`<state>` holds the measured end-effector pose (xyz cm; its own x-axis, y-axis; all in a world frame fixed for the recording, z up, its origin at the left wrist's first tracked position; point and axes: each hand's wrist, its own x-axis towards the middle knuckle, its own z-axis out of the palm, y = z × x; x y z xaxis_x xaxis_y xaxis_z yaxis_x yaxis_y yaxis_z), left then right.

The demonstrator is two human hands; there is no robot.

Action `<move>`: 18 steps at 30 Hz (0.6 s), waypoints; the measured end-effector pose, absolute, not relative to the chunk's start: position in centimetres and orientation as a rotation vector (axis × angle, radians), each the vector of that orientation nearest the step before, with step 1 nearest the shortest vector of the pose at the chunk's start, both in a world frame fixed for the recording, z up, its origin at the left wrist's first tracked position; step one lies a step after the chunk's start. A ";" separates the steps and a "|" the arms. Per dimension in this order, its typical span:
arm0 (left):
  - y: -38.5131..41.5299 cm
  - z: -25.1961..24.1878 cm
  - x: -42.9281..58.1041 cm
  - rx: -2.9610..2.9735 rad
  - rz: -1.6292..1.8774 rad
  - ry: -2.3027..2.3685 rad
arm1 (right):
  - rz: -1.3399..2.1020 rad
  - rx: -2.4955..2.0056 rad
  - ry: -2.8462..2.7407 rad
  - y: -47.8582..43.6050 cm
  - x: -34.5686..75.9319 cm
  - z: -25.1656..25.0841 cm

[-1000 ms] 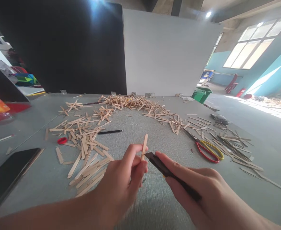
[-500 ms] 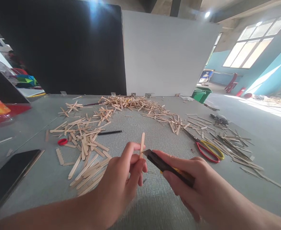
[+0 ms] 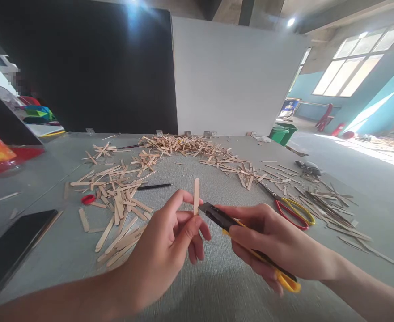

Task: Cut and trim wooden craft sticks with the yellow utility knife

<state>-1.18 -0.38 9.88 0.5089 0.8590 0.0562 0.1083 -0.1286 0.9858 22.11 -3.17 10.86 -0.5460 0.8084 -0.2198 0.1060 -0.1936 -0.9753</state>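
Note:
Between the thumb and fingers of my left hand (image 3: 173, 239) a wooden craft stick (image 3: 196, 195) stands upright, its rounded end pointing up. My right hand (image 3: 267, 241) is wrapped round a black and yellow utility knife (image 3: 221, 216). The knife's tip lies at the right edge of the stick, close above my left thumb; whether the blade cuts into the wood I cannot tell. Left of my hands lie many loose craft sticks (image 3: 118, 205) and a black pen (image 3: 154, 186).
Scissors (image 3: 294, 212) with red and yellow handles lie to the right, among thin wood strips (image 3: 334, 210). A phone (image 3: 15, 246) rests at the left, near a red ring (image 3: 88, 199). More sticks (image 3: 186, 145) are heaped before the white panel (image 3: 237, 76).
The stick has risen slightly and turned its flat face more toward me. My right hand has rotated, so the knife's yellow rear end now shows below it.

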 end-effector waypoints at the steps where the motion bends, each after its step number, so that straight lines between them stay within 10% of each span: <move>1: -0.3 9.9 -1.1 1.565 0.808 0.833 | 1.820 -1.046 -1.529 -3.1 22.2 10.7; 18: -0.6 9.7 -1.1 1.523 0.830 0.804 | 1.474 -1.346 -1.595 -4.7 21.5 11.2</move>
<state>-1.09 -0.65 9.74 0.5125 0.8562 0.0652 0.0377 -0.0983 0.9944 21.48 -4.66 11.17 -0.3244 0.9219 -0.2116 0.2833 -0.1188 -0.9517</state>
